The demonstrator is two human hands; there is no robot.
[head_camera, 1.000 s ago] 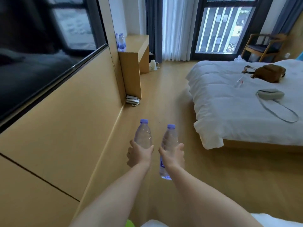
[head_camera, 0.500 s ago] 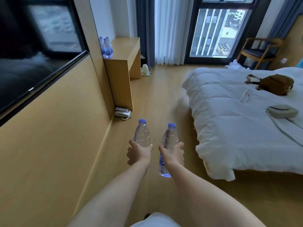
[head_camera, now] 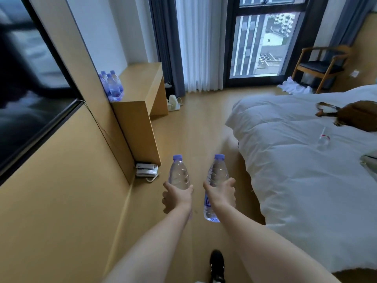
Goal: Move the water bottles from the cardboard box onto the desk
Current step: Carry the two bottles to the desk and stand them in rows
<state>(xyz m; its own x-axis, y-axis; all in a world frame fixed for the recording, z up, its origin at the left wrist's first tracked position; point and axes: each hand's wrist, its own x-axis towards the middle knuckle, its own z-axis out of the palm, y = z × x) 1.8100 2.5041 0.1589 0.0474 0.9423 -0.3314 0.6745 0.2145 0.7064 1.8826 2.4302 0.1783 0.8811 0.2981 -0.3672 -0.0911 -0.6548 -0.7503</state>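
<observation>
My left hand grips a clear water bottle with a purple cap upright in front of me. My right hand grips a second such bottle by its middle, its blue label showing below my fingers. Both bottles hang above the wooden floor. Ahead on the left stands the wooden desk, with several water bottles grouped at its near left corner against the wall. The cardboard box is out of view.
A wall panel with a dark screen runs along my left. A white telephone lies on the floor by the desk's side. The white bed with a brown bag fills the right. A kettle and chair stand farther back.
I have walked forward along the floor: the desk and its bottles are closer and larger. Both hands keep the same hold on their bottles.
</observation>
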